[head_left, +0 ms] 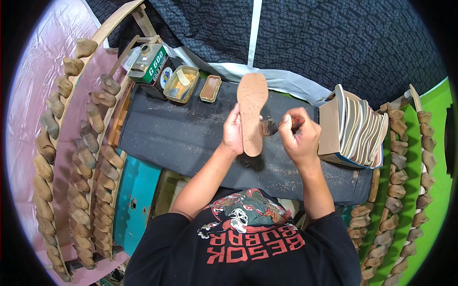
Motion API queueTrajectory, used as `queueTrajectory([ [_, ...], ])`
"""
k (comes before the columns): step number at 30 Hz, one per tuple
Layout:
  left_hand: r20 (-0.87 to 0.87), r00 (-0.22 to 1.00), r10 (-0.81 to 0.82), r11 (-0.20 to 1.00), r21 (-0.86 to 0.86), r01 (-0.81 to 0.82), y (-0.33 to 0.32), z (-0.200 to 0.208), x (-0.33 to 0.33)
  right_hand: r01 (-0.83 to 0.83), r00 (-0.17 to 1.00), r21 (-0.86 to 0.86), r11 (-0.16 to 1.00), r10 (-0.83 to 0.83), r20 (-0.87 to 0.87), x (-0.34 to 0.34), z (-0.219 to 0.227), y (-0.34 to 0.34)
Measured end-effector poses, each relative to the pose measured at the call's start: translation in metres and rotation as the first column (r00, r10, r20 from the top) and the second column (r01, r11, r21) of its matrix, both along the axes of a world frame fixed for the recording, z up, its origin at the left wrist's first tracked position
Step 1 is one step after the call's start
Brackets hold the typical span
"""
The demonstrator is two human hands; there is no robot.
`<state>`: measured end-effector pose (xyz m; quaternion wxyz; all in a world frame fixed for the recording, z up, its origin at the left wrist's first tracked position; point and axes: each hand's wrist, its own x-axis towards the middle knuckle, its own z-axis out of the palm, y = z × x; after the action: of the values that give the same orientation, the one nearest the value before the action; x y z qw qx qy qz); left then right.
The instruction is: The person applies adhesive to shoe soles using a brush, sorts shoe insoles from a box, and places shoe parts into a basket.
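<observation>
My left hand (233, 131) holds a tan shoe sole (253, 97) upright by its left edge, with the wide toe end pointing away from me. In my closed right hand (301, 135) is a brush (269, 127) with dark bristles and a partly red handle. The bristles reach the sole's right edge near the heel half; whether they touch it I cannot tell. My right fingers hide most of the handle.
A dark cloth covers the table (191, 138). At the back left stand a metal can (151, 69), a tub with a scraper (181, 85) and a small tray (210, 88). A box of soles (355, 126) sits right. Racks of wooden shoe lasts (81, 200) flank both sides.
</observation>
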<state>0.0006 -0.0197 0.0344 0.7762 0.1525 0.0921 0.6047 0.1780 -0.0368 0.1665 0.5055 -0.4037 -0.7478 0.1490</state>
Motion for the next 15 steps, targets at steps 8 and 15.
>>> queueTrajectory([
  [8,-0.028,0.992,0.126,0.989,-0.071,-0.127,0.008,0.002,-0.002,-0.096,0.995,-0.136,0.986,0.097,-0.001,0.001,-0.012,-0.029],
  [15,-0.103,0.993,0.063,0.975,-0.205,-0.084,-0.014,0.013,0.026,-0.120,0.992,-0.115,0.986,0.116,-0.045,-0.008,-0.012,-0.010],
])
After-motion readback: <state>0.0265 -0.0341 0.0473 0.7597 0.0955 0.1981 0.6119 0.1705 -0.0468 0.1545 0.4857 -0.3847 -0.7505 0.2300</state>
